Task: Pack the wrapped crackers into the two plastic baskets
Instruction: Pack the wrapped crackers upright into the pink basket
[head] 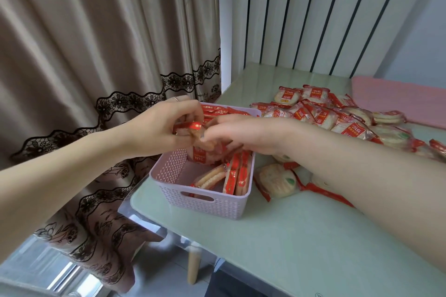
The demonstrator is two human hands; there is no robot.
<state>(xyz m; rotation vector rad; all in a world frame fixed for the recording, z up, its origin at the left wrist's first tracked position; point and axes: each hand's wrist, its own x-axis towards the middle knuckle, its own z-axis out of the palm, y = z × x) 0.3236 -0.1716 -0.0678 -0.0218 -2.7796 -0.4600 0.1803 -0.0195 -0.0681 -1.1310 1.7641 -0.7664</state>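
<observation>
Both hands met above the lilac basket [202, 202] at the desk [277, 243] edge; left-hand fingers [190, 113] and right-hand fingers [217, 125] pinched one wrapped cracker [199, 149]. Open basket floor lay below them; loose crackers [337, 116] lay rightward, the curtain [96, 43] leftward.

Basket at the counter's left edge, crackers heaped to its right.

The basket [205, 202] was set on the counter [301, 236] near its left edge, with a curtain [84, 55] hung to the left. Wrapped crackers [235, 177] were stood on edge in the basket along its right wall. A loose pile of crackers [337, 116] was spread on the counter to the right of and behind the basket. A cloth [398, 99] was laid behind the pile at the far right. Both hands, the left hand [164, 128] and the right hand [239, 134], were held together over the basket's middle.
</observation>
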